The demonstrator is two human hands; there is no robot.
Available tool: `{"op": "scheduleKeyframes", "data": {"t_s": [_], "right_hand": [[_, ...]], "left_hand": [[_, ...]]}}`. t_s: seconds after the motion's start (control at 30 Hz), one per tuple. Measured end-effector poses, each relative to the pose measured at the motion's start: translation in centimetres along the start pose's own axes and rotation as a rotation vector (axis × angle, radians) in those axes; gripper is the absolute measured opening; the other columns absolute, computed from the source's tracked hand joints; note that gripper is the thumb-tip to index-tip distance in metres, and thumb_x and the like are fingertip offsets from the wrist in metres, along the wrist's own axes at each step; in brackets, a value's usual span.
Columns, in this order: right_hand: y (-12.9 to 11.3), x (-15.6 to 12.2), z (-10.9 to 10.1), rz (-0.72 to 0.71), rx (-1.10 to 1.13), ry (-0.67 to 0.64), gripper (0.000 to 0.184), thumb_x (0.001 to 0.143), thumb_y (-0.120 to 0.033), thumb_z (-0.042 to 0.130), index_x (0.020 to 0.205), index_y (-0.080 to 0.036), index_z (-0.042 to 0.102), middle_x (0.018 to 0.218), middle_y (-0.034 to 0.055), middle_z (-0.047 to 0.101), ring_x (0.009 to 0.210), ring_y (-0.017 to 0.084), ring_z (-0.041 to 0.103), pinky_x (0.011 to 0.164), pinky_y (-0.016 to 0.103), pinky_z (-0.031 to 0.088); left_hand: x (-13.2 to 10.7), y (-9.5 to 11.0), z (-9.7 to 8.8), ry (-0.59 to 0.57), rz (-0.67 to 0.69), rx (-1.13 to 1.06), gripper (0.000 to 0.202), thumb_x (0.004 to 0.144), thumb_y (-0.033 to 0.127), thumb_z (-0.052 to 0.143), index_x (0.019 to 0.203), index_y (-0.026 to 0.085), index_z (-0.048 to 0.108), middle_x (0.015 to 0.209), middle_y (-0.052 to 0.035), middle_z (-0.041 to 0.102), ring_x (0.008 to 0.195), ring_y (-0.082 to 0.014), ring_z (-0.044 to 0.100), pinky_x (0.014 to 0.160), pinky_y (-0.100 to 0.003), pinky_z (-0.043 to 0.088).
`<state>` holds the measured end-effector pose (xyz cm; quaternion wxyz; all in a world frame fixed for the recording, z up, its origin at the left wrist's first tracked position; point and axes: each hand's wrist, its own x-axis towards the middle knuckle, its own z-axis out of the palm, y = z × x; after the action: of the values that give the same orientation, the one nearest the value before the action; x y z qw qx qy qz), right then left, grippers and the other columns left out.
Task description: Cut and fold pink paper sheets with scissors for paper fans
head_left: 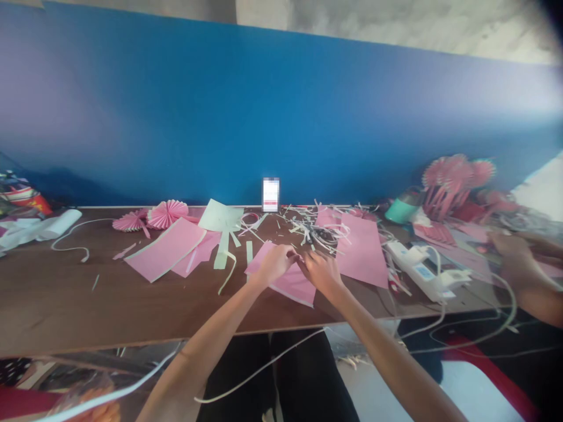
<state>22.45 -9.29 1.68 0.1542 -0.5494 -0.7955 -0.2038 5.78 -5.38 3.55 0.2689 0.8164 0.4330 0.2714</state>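
**Pink sheet** [292, 287]: folded or doubled over, lying on the table [57, 293] near its front edge, between both hands.
**Left hand** [273, 264]: closed on the sheet's upper edge.
**Right hand** [320, 272]: fingers lowered onto the sheet; grip cannot be told.
**Finished:** two pleated fans [167, 214] behind and left of the sheet; more fans [453, 176] far right of it.
**Unworked:** flat pink sheets [363, 249] just right of it; pale green sheet [220, 215] behind and left.
**Offcuts:** paper strips [312, 231] directly behind it.
**Nearby:** another person's hand [516, 264] well right of it, beside a power strip [417, 269].
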Motion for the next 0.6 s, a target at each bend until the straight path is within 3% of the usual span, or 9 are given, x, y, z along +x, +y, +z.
{"op": "scheduleKeyframes", "data": {"t_s": [0.1, 0.23, 0.4, 0.47, 0.6], "right_hand": [[-0.3, 0.6, 0.4, -0.019, 0.016, 0.017, 0.022, 0.092, -0.024, 0.043, 0.091, -0.017, 0.063, 0.084, 0.0092, 0.066, 0.079, 0.02, 0.058, 0.062, 0.028, 0.03], [-0.1, 1.9, 1.0, -0.038, 0.043, 0.022, 0.021, 0.093, -0.025, 0.043, 0.09, -0.018, 0.063, 0.086, 0.0086, 0.066, 0.081, 0.019, 0.058, 0.062, 0.028, 0.029], [0.5, 3.5, 2.6, 0.085, 0.071, 0.069, 0.029, 0.095, -0.034, 0.04, 0.085, -0.019, 0.062, 0.081, 0.0076, 0.065, 0.077, 0.019, 0.057, 0.062, 0.028, 0.028], [0.4, 3.6, 3.4, 0.071, 0.062, 0.098, 0.032, 0.096, -0.032, 0.036, 0.084, -0.019, 0.062, 0.081, 0.007, 0.065, 0.077, 0.018, 0.056, 0.065, 0.028, 0.028], [0.1, 3.0, 4.5, -0.028, 0.077, 0.131, 0.029, 0.095, -0.026, 0.037, 0.085, -0.019, 0.063, 0.08, 0.006, 0.065, 0.078, 0.017, 0.056, 0.068, 0.027, 0.029]], "left_hand": [[0.5, -0.8, -0.6, -0.03, 0.074, -0.006, 0.024, 0.086, 0.034, 0.049, 0.081, 0.019, 0.066, 0.078, -0.0036, 0.068, 0.071, -0.0163, 0.062, 0.068, -0.026, 0.045], [1.4, -2.8, -1.5, -0.058, 0.056, 0.02, 0.021, 0.087, 0.029, 0.047, 0.084, 0.02, 0.066, 0.08, -0.0026, 0.068, 0.073, -0.0151, 0.061, 0.069, -0.025, 0.044], [2.6, -7.1, -3.3, 0.242, -0.126, 0.29, 0.029, 0.086, 0.015, 0.039, 0.1, 0.019, 0.064, 0.099, -0.0073, 0.064, 0.085, -0.0172, 0.058, 0.071, -0.027, 0.044], [3.0, -8.7, -3.7, 0.216, -0.092, 0.36, 0.032, 0.086, 0.014, 0.04, 0.107, 0.019, 0.063, 0.109, -0.0088, 0.059, 0.089, -0.0175, 0.056, 0.07, -0.027, 0.044], [3.2, -10.3, -2.9, 0.126, -0.02, 0.439, 0.029, 0.088, 0.018, 0.042, 0.108, 0.022, 0.064, 0.106, -0.0079, 0.057, 0.093, -0.0192, 0.053, 0.071, -0.027, 0.043]]}}
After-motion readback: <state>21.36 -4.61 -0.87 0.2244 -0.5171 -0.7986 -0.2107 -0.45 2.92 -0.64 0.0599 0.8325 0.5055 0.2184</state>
